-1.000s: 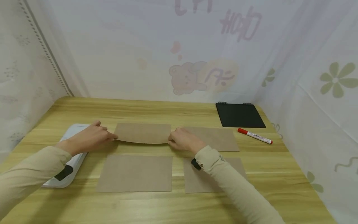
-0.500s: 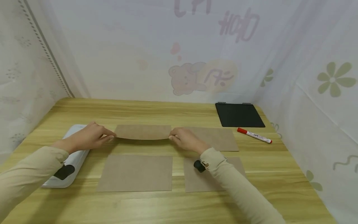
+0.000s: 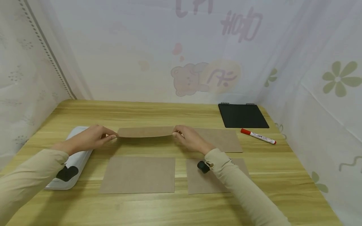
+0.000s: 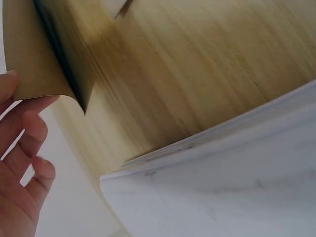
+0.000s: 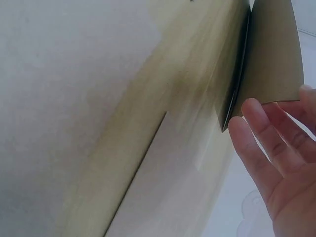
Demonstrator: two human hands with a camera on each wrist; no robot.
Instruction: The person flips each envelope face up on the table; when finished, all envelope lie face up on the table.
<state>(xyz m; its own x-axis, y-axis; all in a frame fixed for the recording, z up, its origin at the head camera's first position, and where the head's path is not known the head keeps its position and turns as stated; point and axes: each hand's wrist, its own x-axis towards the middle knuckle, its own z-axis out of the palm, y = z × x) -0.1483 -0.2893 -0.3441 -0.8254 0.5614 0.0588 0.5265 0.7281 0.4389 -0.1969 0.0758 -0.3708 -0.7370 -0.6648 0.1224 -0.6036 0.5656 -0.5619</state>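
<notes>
A brown kraft paper sheet [image 3: 145, 132] is held up at the back row, its near edge raised and a shadow beneath it. At its left end my left hand [image 3: 91, 138] pinches the near corner between thumb and fingers. My right hand [image 3: 190, 138] pinches the opposite corner on the right. In the left wrist view, the sheet [image 4: 37, 59] curls down past the fingers, with the other fingers loosely bent. The right wrist view shows the sheet [image 5: 271, 54] bending away from the thumb, over the table.
Three more brown sheets lie flat: front left [image 3: 138, 175], front right [image 3: 195, 183] partly under my right forearm, and back right [image 3: 223, 139]. A white tray-like object [image 3: 80, 157] sits under my left wrist. A red-capped marker [image 3: 258, 136] and black spiral notebook [image 3: 244, 116] lie far right.
The near edge of the paper sheet has come up, away from the viewer. Both hands have turned with it, now showing thumbs beneath; the right hand has risen slightly.
</notes>
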